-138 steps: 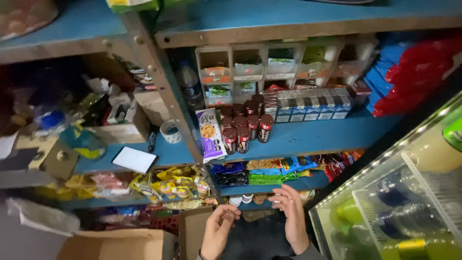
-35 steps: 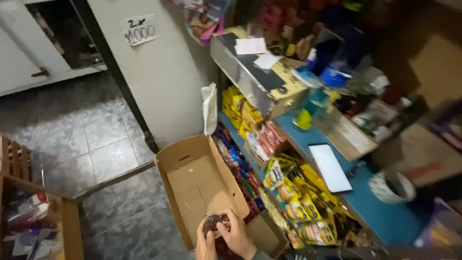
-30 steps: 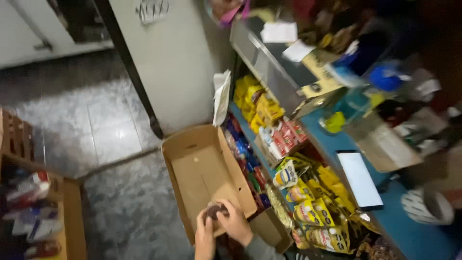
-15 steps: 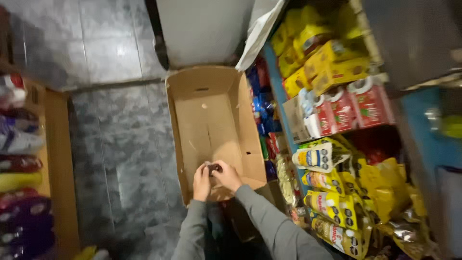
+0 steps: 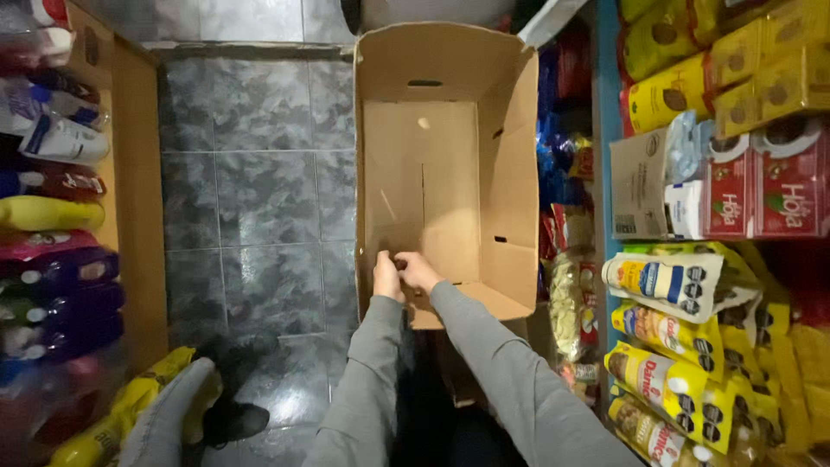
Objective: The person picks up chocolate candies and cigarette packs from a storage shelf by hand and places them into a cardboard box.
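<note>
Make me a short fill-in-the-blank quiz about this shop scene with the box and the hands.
1. Both hands, left hand and right hand, meet at the near end of an open ____ box.
2. The box stands on a grey ____ floor.
3. Both arms wear ____ sleeves.
4. The shelves of yellow packets are on the person's ____ side.

Missing words: cardboard; tiled; grey; right
</note>
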